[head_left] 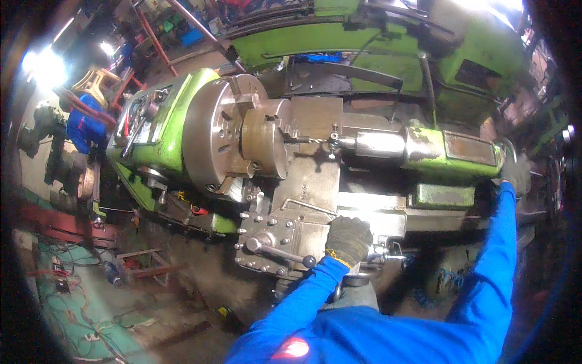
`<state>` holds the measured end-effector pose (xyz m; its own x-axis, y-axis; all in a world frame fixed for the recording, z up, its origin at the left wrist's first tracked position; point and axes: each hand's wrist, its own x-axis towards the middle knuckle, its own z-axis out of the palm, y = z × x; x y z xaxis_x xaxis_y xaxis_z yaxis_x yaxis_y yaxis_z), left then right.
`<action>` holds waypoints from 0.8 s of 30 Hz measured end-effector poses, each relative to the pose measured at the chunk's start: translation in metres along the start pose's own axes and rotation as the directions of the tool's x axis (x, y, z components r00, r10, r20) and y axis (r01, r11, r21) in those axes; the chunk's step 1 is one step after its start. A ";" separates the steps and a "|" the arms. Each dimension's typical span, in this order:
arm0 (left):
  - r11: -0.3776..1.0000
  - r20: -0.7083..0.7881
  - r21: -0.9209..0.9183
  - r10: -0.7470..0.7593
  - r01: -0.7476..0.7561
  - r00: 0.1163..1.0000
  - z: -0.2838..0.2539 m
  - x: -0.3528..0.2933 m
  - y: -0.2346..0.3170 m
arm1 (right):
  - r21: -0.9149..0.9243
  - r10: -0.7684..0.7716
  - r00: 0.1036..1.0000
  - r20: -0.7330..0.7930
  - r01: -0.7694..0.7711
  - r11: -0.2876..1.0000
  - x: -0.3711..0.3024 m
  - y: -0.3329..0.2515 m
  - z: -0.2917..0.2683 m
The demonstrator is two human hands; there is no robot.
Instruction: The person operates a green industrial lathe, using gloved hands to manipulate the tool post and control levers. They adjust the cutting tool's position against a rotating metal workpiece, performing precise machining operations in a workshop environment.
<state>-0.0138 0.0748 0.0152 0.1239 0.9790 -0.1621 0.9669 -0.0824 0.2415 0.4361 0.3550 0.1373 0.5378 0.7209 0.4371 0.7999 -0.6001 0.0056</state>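
A large green metal lathe lies across the view. My left hand [350, 240], in a dark work glove, rests over the right side of the lathe carriage [306, 233], its fingers curled down. A thin bent metal rod [308, 206] ends beside its knuckles; I cannot tell whether the hand holds it. My right hand [516, 172], gloved and blurred, is closed at the handwheel [508, 148] on the outer end of the green tailstock [427, 145]. From the tailstock quill [381, 144], a twist drill [317, 141] points left at the chuck's workpiece [265, 142], its tip close to the face.
The tool post [267, 242] with its lever [282, 252] stands left of my left hand. Hand tools lie on the headstock [145, 124]. Another green machine [327, 42] stands behind. Cables run over the green floor [79, 303] at lower left, near a red metal frame [148, 264].
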 end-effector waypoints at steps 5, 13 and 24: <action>0.999 -0.108 -0.025 0.024 -0.026 0.994 0.002 0.001 -0.005 | 0.103 -0.097 0.986 0.135 0.083 0.991 0.064 0.041 0.057; 0.998 -0.103 -0.059 -0.018 0.012 0.995 0.008 -0.001 -0.010 | 0.107 -0.217 0.956 0.199 0.199 0.974 0.096 0.061 0.160; 0.988 -0.130 -0.027 0.148 -0.152 0.980 -0.004 0.011 -0.009 | 0.208 -0.154 0.981 0.115 0.128 0.970 0.143 0.110 0.203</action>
<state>-0.0221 0.0869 0.0149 0.2352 0.9719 0.0009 0.9304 -0.2254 0.2890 0.6557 0.4626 0.0177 0.4351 0.8397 0.3250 0.8999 -0.4178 -0.1254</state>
